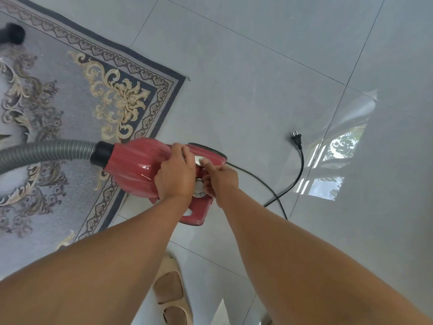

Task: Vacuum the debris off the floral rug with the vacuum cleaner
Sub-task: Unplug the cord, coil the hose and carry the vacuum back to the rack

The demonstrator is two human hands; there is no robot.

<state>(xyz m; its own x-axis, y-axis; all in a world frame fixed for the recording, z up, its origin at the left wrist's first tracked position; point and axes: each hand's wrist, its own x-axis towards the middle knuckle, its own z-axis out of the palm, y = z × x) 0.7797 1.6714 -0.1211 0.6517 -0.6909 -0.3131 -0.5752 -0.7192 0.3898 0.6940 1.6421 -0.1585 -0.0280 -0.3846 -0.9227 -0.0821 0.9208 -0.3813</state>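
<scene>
1 vacuum cleaner [133, 165], gripped by left hand [174, 177] and right hand [220, 181], straddles floral rug [70, 95] edge and tile [257, 102].

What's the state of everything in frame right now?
vacuum cleaner: at the rug edge, hose attached
plug: unplugged, lying on tile
floral rug: flat on tile
brush nozzle: on the rug, blurred
left hand: holds the vacuum cleaner
right hand: thumb on round button, fingers curled at dial
</scene>
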